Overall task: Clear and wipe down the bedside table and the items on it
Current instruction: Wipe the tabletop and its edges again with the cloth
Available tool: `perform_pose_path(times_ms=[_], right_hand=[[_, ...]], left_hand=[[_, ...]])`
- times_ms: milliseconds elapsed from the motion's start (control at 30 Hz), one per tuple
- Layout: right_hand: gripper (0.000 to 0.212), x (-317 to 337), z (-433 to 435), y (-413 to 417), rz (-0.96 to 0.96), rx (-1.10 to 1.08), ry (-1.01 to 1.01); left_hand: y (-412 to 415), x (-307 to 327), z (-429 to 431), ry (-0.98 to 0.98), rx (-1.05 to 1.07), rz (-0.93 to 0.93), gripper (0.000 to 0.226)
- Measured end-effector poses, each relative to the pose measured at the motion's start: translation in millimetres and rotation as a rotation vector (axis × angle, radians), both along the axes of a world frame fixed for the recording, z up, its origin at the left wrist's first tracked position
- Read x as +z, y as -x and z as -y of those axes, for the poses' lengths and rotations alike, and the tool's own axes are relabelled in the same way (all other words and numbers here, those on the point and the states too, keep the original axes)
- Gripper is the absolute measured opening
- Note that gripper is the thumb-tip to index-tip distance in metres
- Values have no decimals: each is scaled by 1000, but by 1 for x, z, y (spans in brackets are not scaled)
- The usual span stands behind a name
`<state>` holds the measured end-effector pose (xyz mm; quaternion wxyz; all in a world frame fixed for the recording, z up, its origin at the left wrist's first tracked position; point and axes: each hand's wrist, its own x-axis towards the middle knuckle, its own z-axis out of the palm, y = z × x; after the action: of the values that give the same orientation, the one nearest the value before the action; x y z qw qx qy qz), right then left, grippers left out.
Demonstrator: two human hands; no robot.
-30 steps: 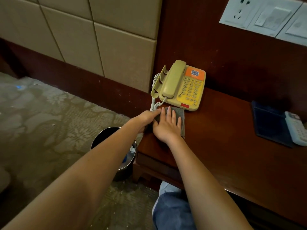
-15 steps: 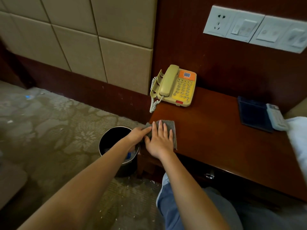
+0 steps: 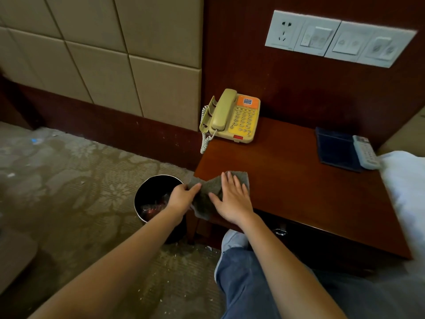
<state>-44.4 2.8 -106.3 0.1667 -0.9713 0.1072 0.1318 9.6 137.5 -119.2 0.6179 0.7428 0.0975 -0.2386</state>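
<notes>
At the bedside table's near left corner the grey cloth is being pressed flat by the right hand and pinched by the left hand. Telephone, tray and remote are not being cleared yet.

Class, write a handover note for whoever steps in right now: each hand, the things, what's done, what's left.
Left hand pinches the grey wiping cloth at the front-left corner of the dark wooden bedside table. Right hand presses flat on it.
Yellow corded telephone, dark blue pad and white remote sit along the back.
Done: unclear how much is wiped.
Left: clear and wipe those items.
</notes>
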Motion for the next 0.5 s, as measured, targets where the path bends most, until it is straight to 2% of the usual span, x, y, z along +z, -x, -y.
perform_pose_path(times_ms=[133, 233, 400, 500], right_hand=[[85, -3, -8, -9, -17, 17, 44], [90, -3, -7, -24, -18, 48, 65], [97, -8, -4, -42, 7, 120, 90], [97, -9, -4, -44, 12, 132, 89]], left_hand=[[-11, 4, 16, 167, 207, -227, 36], [-19, 5, 23, 247, 304, -318, 32], [-36, -2, 22, 286, 337, -436, 36], [-38, -7, 24, 293, 343, -434, 33]])
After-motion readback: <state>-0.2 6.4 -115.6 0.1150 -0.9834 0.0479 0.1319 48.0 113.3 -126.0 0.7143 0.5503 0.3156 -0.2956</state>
